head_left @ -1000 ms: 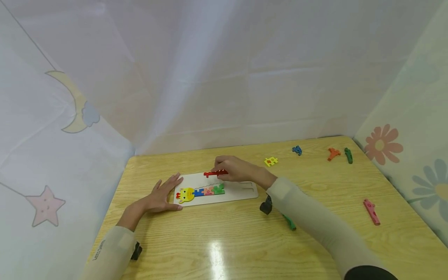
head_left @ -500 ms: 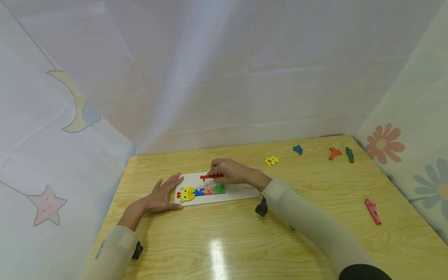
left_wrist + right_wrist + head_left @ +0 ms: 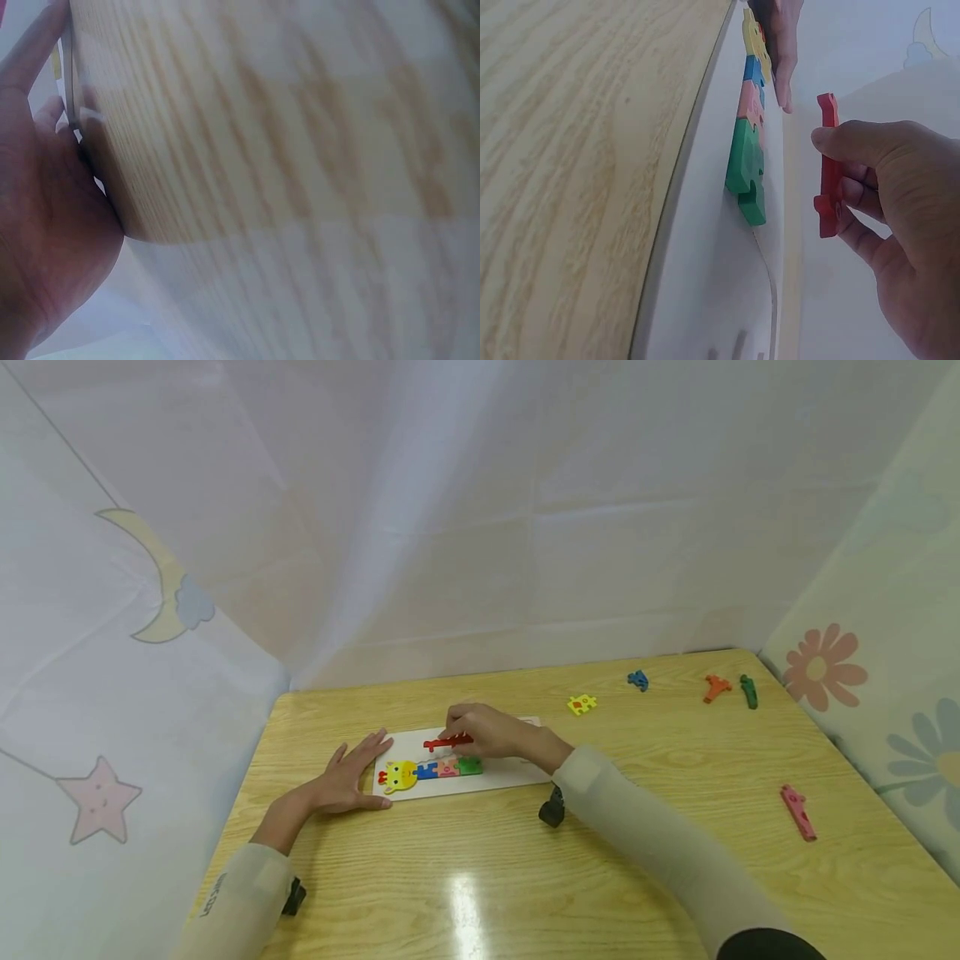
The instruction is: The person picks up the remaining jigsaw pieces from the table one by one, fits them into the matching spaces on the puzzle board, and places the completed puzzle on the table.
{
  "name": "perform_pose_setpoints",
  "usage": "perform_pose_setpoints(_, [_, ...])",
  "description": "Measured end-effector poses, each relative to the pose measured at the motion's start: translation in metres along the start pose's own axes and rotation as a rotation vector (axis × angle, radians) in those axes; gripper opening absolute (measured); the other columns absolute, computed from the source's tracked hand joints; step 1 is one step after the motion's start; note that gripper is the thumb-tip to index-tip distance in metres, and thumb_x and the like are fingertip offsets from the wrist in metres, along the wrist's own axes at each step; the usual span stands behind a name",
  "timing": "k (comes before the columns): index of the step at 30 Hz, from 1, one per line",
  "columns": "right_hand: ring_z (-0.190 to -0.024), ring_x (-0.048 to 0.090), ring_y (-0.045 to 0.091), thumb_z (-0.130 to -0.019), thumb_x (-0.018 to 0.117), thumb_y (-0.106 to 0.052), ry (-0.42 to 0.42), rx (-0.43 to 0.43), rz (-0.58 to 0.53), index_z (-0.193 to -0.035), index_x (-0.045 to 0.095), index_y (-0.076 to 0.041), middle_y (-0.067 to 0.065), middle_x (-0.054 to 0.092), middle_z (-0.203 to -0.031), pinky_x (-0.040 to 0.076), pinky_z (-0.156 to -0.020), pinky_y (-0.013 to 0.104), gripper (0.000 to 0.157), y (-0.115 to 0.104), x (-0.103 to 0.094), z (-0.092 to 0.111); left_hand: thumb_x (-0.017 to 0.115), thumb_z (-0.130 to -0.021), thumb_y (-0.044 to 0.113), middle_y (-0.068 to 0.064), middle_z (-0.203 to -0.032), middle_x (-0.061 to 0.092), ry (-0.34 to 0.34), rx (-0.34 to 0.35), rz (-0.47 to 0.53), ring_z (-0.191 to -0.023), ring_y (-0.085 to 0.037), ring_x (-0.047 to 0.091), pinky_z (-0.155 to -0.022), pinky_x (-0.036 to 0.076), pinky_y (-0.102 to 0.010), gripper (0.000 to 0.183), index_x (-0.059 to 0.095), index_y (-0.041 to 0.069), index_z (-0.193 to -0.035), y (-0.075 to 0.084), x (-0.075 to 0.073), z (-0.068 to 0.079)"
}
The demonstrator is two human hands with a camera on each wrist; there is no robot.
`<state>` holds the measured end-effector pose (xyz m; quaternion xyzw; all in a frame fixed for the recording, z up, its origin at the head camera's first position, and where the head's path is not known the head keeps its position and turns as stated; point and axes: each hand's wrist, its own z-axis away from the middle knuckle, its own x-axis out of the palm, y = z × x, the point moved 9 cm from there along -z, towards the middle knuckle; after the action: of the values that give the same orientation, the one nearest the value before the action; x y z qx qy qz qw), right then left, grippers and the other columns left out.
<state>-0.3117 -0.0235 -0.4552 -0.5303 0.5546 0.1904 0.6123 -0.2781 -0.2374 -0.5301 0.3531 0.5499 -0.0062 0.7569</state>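
Observation:
A white puzzle board (image 3: pixel 450 787) lies on the table, holding a yellow giraffe head (image 3: pixel 401 776) at its left end. Blue (image 3: pixel 427 770), pink (image 3: pixel 447 767) and green puzzle pieces (image 3: pixel 470 766) follow in a row to the right. My left hand (image 3: pixel 341 782) rests with spread, straight fingers at the board's left end, the thumb at its near corner. Above the board, my right hand (image 3: pixel 491 732) pinches a long red puzzle piece (image 3: pixel 829 165) between thumb and fingers, apart from the board in the right wrist view. The board's right part is half hidden by that hand.
Loose puzzle pieces lie on the wooden table (image 3: pixel 390 877): yellow (image 3: pixel 582 704), blue (image 3: pixel 638 681), orange (image 3: pixel 717 688) and dark green (image 3: pixel 748 692) toward the back, pink (image 3: pixel 798 812) at the right. A fabric wall (image 3: pixel 525 527) stands behind the table's back edge.
My right hand has moved a little left and nearer with the red piece, over the board. The right forearm now covers the green piece seen beside it earlier. My left hand stays in place.

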Motion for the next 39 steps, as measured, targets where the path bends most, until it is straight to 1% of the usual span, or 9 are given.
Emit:
perform_pose_setpoints(8, [-0.088, 0.055, 0.014, -0.096, 0.08, -0.014, -0.042, 0.023, -0.009, -0.126, 0.079, -0.006, 0.004, 0.068, -0.106, 0.049, -0.079, 0.021, 0.031, -0.004, 0.008, -0.003, 0.083, -0.089, 0.052, -0.016, -0.178, 0.008, -0.005, -0.007, 0.009, -0.163, -0.043, 0.009, -0.123, -0.007, -0.072, 0.11, 0.022, 0.009, -0.17, 0.003, -0.001, 0.0])
perform_pose_setpoints(14, [-0.089, 0.056, 0.014, -0.096, 0.08, -0.015, -0.061, 0.033, -0.013, -0.126, 0.079, -0.006, 0.005, 0.068, -0.107, 0.051, -0.081, 0.022, 0.031, -0.003, 0.015, -0.007, 0.082, -0.089, 0.052, -0.015, -0.178, 0.008, 0.0, -0.003, 0.006, -0.163, -0.043, 0.009, -0.123, -0.006, -0.073, 0.109, 0.023, 0.009, -0.17, 0.002, -0.001, 0.001])
perform_pose_setpoints(23, [-0.083, 0.053, 0.012, -0.097, 0.08, -0.014, -0.085, 0.039, -0.024, -0.126, 0.078, -0.005, 0.006, 0.07, -0.106, 0.046, -0.073, 0.021, 0.031, 0.0, 0.022, -0.009, 0.083, -0.089, 0.051, -0.016, -0.178, 0.008, -0.002, 0.0, 0.007, -0.163, -0.043, 0.009, -0.123, -0.006, -0.072, 0.109, 0.022, 0.009, -0.17, 0.003, -0.002, 0.001])
perform_pose_setpoints(29, [-0.083, 0.054, 0.011, -0.096, 0.08, -0.014, -0.115, 0.047, -0.043, -0.124, 0.079, -0.004, 0.006, 0.07, -0.106, 0.048, -0.074, 0.019, 0.029, 0.0, 0.026, -0.011, 0.083, -0.089, 0.051, -0.016, -0.178, 0.008, 0.0, 0.001, 0.008, -0.163, -0.043, 0.009, -0.123, -0.007, -0.072, 0.109, 0.022, 0.009, -0.17, 0.003, -0.002, 0.001])
perform_pose_setpoints(33, [-0.084, 0.055, 0.012, -0.096, 0.081, -0.016, -0.131, 0.058, -0.045, -0.124, 0.079, -0.006, 0.004, 0.07, -0.106, 0.05, -0.075, 0.019, 0.029, 0.001, 0.029, -0.013, 0.083, -0.089, 0.05, -0.016, -0.178, 0.008, 0.002, 0.0, 0.008, -0.162, -0.043, 0.01, -0.123, -0.007, -0.072, 0.109, 0.023, 0.009, -0.17, 0.003, -0.001, 0.001])
perform_pose_setpoints(39, [-0.086, 0.058, 0.01, -0.097, 0.08, -0.015, -0.138, 0.047, -0.06, -0.124, 0.079, -0.006, 0.005, 0.071, -0.107, 0.051, -0.079, 0.019, 0.029, 0.002, 0.032, -0.015, 0.083, -0.09, 0.05, -0.015, -0.178, 0.008, 0.0, 0.0, 0.012, -0.163, -0.043, 0.009, -0.123, -0.007, -0.072, 0.108, 0.023, 0.009, -0.17, 0.002, -0.001, 0.0])
